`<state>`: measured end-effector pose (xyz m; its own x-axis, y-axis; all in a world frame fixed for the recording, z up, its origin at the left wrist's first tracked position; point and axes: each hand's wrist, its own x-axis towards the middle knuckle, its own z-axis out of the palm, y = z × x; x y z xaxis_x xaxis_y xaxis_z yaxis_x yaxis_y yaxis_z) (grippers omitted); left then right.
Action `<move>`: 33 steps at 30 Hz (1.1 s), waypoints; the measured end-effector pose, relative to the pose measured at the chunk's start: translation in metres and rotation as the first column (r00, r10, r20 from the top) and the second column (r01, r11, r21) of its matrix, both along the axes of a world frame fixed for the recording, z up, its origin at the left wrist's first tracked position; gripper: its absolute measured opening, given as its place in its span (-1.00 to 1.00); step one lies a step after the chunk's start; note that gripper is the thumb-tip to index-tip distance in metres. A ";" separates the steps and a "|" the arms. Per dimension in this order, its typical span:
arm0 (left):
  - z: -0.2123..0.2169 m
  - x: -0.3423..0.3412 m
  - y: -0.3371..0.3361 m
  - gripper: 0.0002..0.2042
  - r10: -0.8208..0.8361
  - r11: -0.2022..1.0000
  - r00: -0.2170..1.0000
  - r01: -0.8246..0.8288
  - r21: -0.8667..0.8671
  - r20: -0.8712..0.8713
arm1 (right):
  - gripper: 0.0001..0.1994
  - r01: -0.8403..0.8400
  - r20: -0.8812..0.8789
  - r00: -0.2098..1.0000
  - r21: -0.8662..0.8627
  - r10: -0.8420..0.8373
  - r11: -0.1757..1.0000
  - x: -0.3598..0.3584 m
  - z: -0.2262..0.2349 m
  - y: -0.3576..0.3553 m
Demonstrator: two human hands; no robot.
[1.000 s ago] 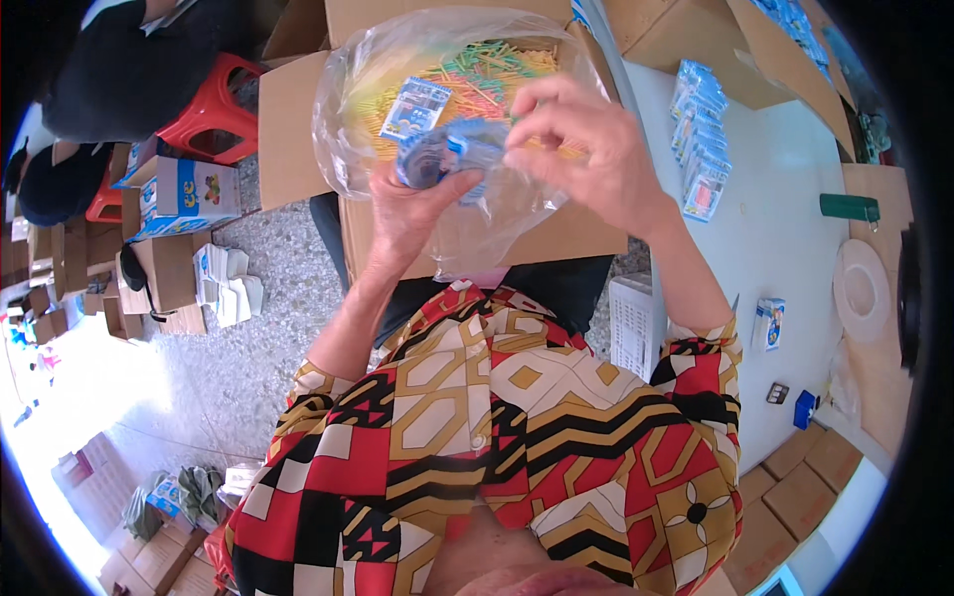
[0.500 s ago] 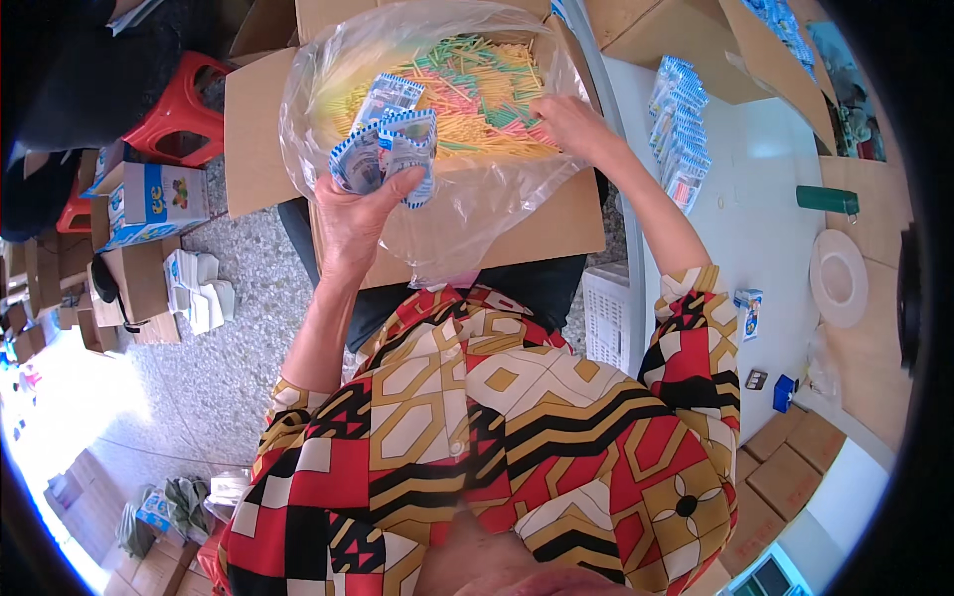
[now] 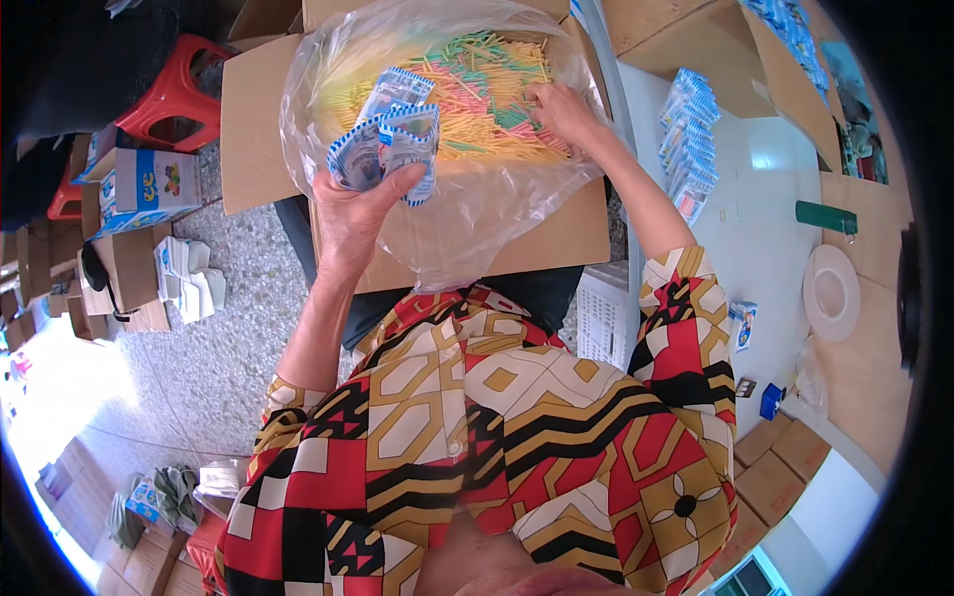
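My left hand (image 3: 356, 214) is closed round the lower ends of several small blue-and-white plastic packets (image 3: 409, 149), which fan out above the thumb. Below them lies a cardboard box (image 3: 542, 243) lined with a clear plastic bag (image 3: 452, 214). Thin sticks (image 3: 477, 94) in yellow, green and pink fill the bag. At the right side of this pile, my right hand (image 3: 564, 114) has its fingers curled, the tips against the sticks. Whatever is between those fingertips is too small to make out.
On the white table to the right lies a row of blue-and-white packets (image 3: 688, 139). An open carton (image 3: 785, 79), a green cylinder (image 3: 825, 218) and a pale round lid (image 3: 833, 292) are beyond. A red stool (image 3: 174, 104) and cartons (image 3: 149, 194) stand at left.
My right hand has shifted slightly up and away over the sticks, its fingers still bent. The left hand keeps the packets in nearly the same place. The view has turned a little.
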<state>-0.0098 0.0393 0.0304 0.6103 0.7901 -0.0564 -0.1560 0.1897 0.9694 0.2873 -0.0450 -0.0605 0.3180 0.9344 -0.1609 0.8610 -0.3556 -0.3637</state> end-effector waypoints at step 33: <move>0.003 0.002 -0.003 -0.61 -0.030 0.999 0.999 0.029 -0.038 -0.039 | -0.81 -0.099 0.077 0.992 -0.059 0.103 0.993 0.005 -0.027 0.006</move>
<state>-0.0082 0.0361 0.0338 0.6302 0.7686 -0.1104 -0.1117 0.2304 0.9667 0.2921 -0.0386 -0.0871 0.2364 0.9527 -0.1909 0.9190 -0.2830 -0.2746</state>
